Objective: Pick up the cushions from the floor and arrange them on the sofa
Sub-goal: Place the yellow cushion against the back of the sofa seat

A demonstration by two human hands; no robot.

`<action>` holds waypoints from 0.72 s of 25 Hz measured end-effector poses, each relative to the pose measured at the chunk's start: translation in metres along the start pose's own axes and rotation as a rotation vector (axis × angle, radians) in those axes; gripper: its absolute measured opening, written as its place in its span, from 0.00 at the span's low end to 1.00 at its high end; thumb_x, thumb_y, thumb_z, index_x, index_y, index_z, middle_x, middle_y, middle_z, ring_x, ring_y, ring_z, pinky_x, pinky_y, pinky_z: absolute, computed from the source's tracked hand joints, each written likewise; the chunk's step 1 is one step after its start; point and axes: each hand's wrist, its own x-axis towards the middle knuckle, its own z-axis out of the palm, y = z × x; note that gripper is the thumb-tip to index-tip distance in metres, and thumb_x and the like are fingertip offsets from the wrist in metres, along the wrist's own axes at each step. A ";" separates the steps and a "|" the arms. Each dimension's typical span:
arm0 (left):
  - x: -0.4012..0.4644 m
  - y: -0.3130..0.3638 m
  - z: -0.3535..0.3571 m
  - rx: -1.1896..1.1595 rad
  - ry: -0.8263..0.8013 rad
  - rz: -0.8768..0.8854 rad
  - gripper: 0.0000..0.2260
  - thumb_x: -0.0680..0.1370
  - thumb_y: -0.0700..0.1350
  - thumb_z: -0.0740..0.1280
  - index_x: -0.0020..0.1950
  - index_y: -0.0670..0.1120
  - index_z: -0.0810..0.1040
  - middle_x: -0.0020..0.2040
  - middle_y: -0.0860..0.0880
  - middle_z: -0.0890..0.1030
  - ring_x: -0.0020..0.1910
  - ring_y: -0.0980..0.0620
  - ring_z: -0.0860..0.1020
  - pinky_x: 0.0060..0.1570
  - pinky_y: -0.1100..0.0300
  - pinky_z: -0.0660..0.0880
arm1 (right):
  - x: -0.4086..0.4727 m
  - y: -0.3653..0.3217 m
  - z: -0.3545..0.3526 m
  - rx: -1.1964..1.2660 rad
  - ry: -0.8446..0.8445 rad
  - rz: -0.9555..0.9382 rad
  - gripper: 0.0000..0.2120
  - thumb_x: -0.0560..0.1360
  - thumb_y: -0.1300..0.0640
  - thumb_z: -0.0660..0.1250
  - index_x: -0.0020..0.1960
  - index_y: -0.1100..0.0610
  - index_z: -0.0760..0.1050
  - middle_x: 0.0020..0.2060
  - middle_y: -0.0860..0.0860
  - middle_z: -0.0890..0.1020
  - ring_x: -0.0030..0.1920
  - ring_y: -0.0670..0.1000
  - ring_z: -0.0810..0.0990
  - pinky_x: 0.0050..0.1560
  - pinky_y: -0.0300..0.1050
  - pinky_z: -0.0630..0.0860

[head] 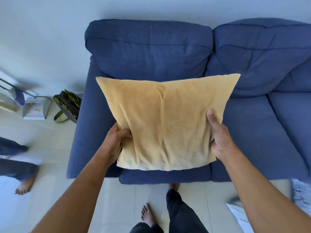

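Note:
I hold a square yellow cushion (165,121) in the air over the left seat of a blue sofa (148,52). My left hand (116,140) grips its lower left edge. Its lower right edge is pinched by my right hand (218,137), thumb on top. The cushion hangs flat toward me and hides most of the left seat cushion. At the lower right edge of the view a white and grey patterned cushion (301,194) lies on the floor, partly cut off.
The sofa stands against a white wall. A dark bag with green straps (68,105) leans by the sofa's left arm, beside a white box (36,109). Another person's bare foot (24,186) stands at the left. My own feet (149,214) are on pale floor tiles.

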 end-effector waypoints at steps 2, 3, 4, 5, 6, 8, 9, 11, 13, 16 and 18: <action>0.037 0.015 0.009 0.008 0.078 -0.017 0.29 0.62 0.34 0.67 0.64 0.41 0.81 0.54 0.43 0.89 0.57 0.40 0.86 0.44 0.57 0.84 | 0.036 -0.009 0.002 -0.019 -0.015 0.035 0.49 0.54 0.30 0.84 0.70 0.51 0.81 0.64 0.47 0.87 0.68 0.51 0.83 0.76 0.61 0.72; 0.055 0.018 0.011 0.013 0.102 -0.024 0.31 0.61 0.33 0.66 0.65 0.39 0.80 0.57 0.40 0.88 0.60 0.38 0.85 0.48 0.54 0.84 | 0.052 -0.012 0.003 -0.032 -0.014 0.045 0.50 0.54 0.30 0.84 0.71 0.51 0.80 0.64 0.47 0.87 0.69 0.51 0.82 0.77 0.61 0.71; 0.071 0.022 0.012 0.012 0.119 -0.020 0.33 0.60 0.33 0.66 0.67 0.38 0.78 0.60 0.37 0.87 0.61 0.36 0.84 0.52 0.50 0.83 | 0.066 -0.014 0.005 -0.037 -0.024 0.048 0.50 0.55 0.30 0.84 0.72 0.51 0.79 0.65 0.46 0.86 0.70 0.51 0.81 0.77 0.60 0.70; 0.085 0.027 0.012 0.012 0.134 -0.022 0.34 0.61 0.33 0.66 0.69 0.38 0.77 0.62 0.36 0.86 0.62 0.36 0.83 0.55 0.48 0.83 | 0.080 -0.017 0.007 -0.045 -0.027 0.052 0.49 0.56 0.32 0.84 0.72 0.50 0.78 0.66 0.46 0.86 0.71 0.51 0.81 0.77 0.60 0.70; 0.101 0.031 0.013 0.012 0.148 -0.028 0.35 0.61 0.32 0.66 0.70 0.38 0.76 0.60 0.36 0.86 0.60 0.37 0.84 0.54 0.48 0.83 | 0.097 -0.020 0.009 -0.060 -0.023 0.054 0.46 0.59 0.35 0.85 0.73 0.49 0.78 0.66 0.46 0.86 0.70 0.51 0.81 0.77 0.60 0.71; 0.129 0.041 0.017 0.019 0.158 -0.025 0.33 0.63 0.31 0.66 0.70 0.39 0.76 0.52 0.41 0.88 0.51 0.42 0.87 0.46 0.53 0.85 | 0.128 -0.026 0.012 -0.069 -0.034 0.063 0.37 0.66 0.42 0.83 0.72 0.50 0.78 0.65 0.46 0.87 0.68 0.51 0.83 0.75 0.59 0.74; 0.143 0.046 0.018 0.013 0.156 -0.017 0.33 0.64 0.31 0.65 0.70 0.39 0.77 0.49 0.43 0.88 0.46 0.45 0.88 0.42 0.56 0.85 | 0.144 -0.028 0.015 -0.072 -0.034 0.067 0.35 0.68 0.46 0.82 0.72 0.51 0.78 0.64 0.47 0.87 0.67 0.51 0.84 0.73 0.59 0.75; 0.167 0.054 0.020 0.012 0.150 -0.011 0.32 0.65 0.31 0.65 0.71 0.40 0.77 0.46 0.46 0.88 0.42 0.50 0.88 0.39 0.59 0.84 | 0.169 -0.029 0.018 -0.070 -0.013 0.074 0.33 0.69 0.50 0.83 0.73 0.52 0.78 0.63 0.48 0.88 0.65 0.50 0.85 0.71 0.57 0.77; 0.190 0.064 0.019 0.019 0.162 -0.004 0.33 0.65 0.32 0.66 0.71 0.42 0.77 0.46 0.48 0.88 0.41 0.52 0.87 0.39 0.59 0.84 | 0.194 -0.033 0.026 -0.065 -0.001 0.066 0.33 0.70 0.53 0.82 0.73 0.54 0.77 0.63 0.49 0.88 0.65 0.51 0.85 0.70 0.55 0.78; 0.222 0.074 0.011 0.019 0.202 0.018 0.31 0.64 0.32 0.67 0.68 0.47 0.79 0.47 0.49 0.88 0.42 0.52 0.88 0.39 0.58 0.84 | 0.225 -0.034 0.037 -0.068 0.012 0.048 0.31 0.72 0.56 0.81 0.73 0.54 0.77 0.63 0.49 0.88 0.64 0.50 0.86 0.67 0.51 0.80; 0.260 0.073 0.003 0.060 0.223 -0.014 0.30 0.64 0.33 0.68 0.66 0.49 0.79 0.47 0.52 0.89 0.45 0.51 0.87 0.41 0.56 0.84 | 0.259 -0.027 0.048 -0.109 0.055 0.070 0.29 0.71 0.55 0.82 0.70 0.51 0.79 0.60 0.46 0.89 0.60 0.47 0.88 0.60 0.45 0.81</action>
